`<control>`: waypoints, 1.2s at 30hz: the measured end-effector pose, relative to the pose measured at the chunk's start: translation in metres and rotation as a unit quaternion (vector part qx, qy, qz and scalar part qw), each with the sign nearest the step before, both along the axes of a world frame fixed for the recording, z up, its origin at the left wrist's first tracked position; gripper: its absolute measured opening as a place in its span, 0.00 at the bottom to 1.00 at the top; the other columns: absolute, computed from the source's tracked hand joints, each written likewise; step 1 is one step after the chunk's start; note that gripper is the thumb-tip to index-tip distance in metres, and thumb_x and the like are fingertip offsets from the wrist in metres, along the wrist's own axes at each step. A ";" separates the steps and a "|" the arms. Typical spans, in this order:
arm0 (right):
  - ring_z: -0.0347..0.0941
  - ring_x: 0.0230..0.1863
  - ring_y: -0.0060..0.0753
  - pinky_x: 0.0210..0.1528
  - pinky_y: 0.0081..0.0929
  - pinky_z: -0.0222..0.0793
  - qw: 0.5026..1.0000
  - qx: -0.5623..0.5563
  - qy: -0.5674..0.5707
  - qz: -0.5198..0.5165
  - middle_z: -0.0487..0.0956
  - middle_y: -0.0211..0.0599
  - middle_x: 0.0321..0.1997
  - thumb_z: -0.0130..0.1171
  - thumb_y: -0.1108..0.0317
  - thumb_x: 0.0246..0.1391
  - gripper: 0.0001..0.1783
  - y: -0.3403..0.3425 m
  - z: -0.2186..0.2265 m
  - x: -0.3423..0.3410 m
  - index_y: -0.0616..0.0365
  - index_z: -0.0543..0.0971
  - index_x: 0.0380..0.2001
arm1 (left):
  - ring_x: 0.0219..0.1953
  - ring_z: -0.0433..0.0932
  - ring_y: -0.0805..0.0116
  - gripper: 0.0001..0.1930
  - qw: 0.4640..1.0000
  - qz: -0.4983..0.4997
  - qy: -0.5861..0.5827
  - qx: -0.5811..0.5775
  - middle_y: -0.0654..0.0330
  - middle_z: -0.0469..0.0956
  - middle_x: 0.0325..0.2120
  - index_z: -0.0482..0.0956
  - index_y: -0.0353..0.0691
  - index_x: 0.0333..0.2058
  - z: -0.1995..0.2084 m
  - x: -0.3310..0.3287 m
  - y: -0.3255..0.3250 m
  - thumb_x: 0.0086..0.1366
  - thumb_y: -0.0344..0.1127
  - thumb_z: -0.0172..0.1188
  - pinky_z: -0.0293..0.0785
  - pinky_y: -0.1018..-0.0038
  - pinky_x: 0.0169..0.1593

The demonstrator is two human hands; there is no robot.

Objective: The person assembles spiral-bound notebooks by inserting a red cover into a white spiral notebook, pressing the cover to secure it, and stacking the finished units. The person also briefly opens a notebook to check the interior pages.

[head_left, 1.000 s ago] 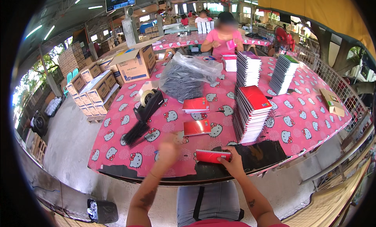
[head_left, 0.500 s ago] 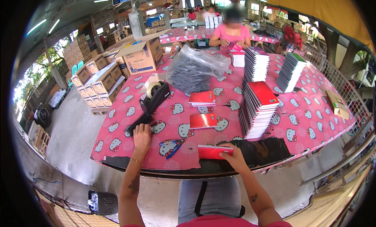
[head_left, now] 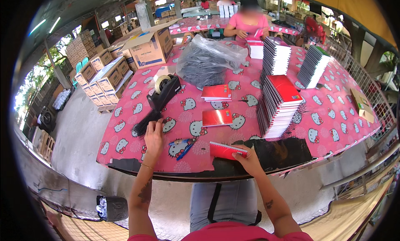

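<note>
My right hand (head_left: pixel 249 161) grips the right end of a small red notebook (head_left: pixel 223 150), tilted slightly at the table's near edge. Its thumb lies on the cover. My left hand (head_left: pixel 154 137) has its fingers bent and drawn together beside a small pile of black spiral binding coils (head_left: pixel 143 125); what is between the fingertips is too small to make out. Blue-handled pliers (head_left: pixel 186 150) lie between my hands. Beyond them, one red notebook (head_left: pixel 217 118) lies flat, with a few more red notebooks (head_left: pixel 216 92) stacked behind it.
A black tape dispenser (head_left: pixel 163 93) stands past the coils. Behind it are a plastic bag of black coils (head_left: pixel 202 66) and an open carton (head_left: pixel 152 49). Tall stacks of red notebooks (head_left: pixel 279 110) and green-topped notebooks (head_left: pixel 313 68) stand right. A person (head_left: pixel 248 24) handles booklets across the table.
My left hand has shifted slightly right, and its fingers have come away from the top of the coil pile. The notebook in my right hand has tilted, its right end now lower.
</note>
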State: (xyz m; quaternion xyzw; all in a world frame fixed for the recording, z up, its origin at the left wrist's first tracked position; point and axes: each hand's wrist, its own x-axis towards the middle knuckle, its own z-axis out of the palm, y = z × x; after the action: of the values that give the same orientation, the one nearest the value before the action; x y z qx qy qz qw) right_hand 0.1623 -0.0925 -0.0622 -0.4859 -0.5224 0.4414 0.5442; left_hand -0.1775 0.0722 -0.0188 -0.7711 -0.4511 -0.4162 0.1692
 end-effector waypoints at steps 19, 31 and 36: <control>0.73 0.52 0.23 0.58 0.22 0.67 0.999 0.008 -0.004 0.031 0.81 0.35 0.51 0.60 0.72 0.63 0.16 -0.003 -0.001 0.000 0.64 0.79 0.53 | 0.24 0.78 0.56 0.05 0.928 -0.229 -0.131 -0.262 0.53 0.79 0.25 0.83 0.33 0.36 0.006 0.088 -0.100 0.61 0.26 0.64 0.74 0.69 0.29; 0.74 0.52 0.26 0.58 0.25 0.66 0.998 0.033 -0.050 0.013 0.82 0.37 0.49 0.59 0.73 0.62 0.15 -0.006 -0.008 0.004 0.62 0.80 0.51 | 0.31 0.78 0.55 0.11 0.899 -0.327 0.001 -0.290 0.53 0.77 0.34 0.79 0.38 0.43 0.021 0.087 -0.063 0.63 0.33 0.64 0.74 0.65 0.35; 0.74 0.51 0.24 0.58 0.25 0.68 0.998 0.058 -0.011 0.031 0.81 0.36 0.51 0.58 0.72 0.64 0.16 -0.018 0.014 -0.008 0.61 0.79 0.55 | 0.52 0.74 0.42 0.24 0.942 -0.254 0.065 -0.210 0.44 0.74 0.51 0.74 0.36 0.53 0.043 0.100 -0.095 0.67 0.47 0.60 0.68 0.50 0.56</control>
State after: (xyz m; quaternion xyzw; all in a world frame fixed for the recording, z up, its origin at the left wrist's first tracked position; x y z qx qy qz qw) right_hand 0.1545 -0.1108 -0.0483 -0.4417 -0.5680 0.4219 0.5516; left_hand -0.0774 -0.0224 0.0243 -0.9033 -0.3057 -0.2905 -0.0787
